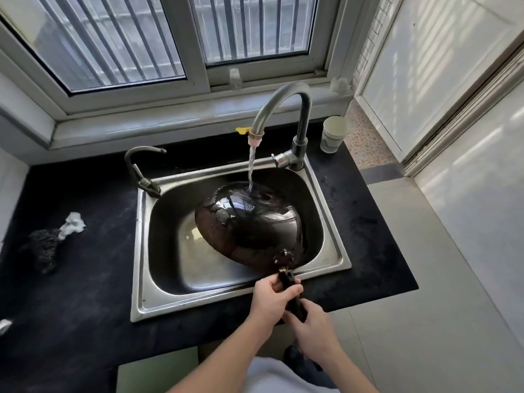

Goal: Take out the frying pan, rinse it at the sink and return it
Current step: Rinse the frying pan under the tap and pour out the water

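A dark frying pan [249, 219] is turned bottom-up and tilted inside the steel sink [141, 268]. Water runs from the tall curved tap [283, 103] onto the far side of the pan's underside. The pan's black handle [293, 293] sticks out over the sink's near rim. My left hand [272, 299] grips the handle close to the pan. My right hand [314, 327] holds the handle's end just behind it.
A small second tap [141, 165] stands at the sink's far left corner. A paper cup [333, 134] sits at the back right of the black counter. A dark scrubber [42, 251] and crumpled tissue [72, 225] lie left. Tiled floor lies right.
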A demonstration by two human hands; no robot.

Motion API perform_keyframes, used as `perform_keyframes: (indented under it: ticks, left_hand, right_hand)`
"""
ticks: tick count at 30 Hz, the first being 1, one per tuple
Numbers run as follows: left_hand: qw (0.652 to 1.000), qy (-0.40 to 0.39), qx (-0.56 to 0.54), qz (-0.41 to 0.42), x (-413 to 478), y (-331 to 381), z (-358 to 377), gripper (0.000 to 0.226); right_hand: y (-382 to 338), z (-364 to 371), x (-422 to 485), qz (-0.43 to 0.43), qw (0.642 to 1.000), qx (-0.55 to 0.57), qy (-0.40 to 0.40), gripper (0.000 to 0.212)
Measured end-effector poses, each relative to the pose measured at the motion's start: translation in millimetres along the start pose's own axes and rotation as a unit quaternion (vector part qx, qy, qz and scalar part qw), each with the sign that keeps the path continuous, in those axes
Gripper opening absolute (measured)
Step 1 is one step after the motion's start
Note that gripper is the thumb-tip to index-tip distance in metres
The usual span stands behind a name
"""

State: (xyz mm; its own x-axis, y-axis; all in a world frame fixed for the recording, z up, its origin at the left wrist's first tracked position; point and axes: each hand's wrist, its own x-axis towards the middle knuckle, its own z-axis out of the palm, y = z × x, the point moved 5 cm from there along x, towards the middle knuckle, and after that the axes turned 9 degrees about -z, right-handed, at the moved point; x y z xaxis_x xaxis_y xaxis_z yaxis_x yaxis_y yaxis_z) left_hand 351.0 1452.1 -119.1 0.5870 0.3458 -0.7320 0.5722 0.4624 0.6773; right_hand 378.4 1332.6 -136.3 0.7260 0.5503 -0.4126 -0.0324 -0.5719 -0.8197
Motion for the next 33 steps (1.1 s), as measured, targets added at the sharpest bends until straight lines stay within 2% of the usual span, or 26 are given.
perform_keyframes:
  ticks: [5, 11, 17, 24, 30, 33]
  left_hand:
    - [0.999, 0.026, 0.025, 0.0, 7, 7, 20, 0.014]
    - [0.998, 0.042, 0.055, 0.011, 15, 17, 48, 0.014]
    - [0.995, 0.066, 0.077, 0.01, 19, 25, 66, 0.015]
    - [0.995, 0.093, 0.045, -0.003, 23, 27, 75, 0.015]
    - [0.995, 0.098, 0.002, -0.02, 24, 25, 69, 0.013]
    - [0.995, 0.095, -0.004, -0.016, 21, 24, 65, 0.014]
  right_hand:
    - [7, -21, 8, 0.009, 0.999, 0.029, -0.023, 0.024]
    - [11, -48, 19, 0.015, 0.997, 0.055, -0.043, 0.017]
    - [13, -68, 26, 0.022, 0.993, 0.097, -0.064, 0.028]
    - [6, -82, 32, 0.016, 0.991, 0.096, -0.093, 0.032]
    - [-4, -78, 34, -0.004, 0.996, 0.04, -0.084, 0.018]
    - [-8, -76, 36, -0.012, 0.994, 0.031, -0.106, 0.012]
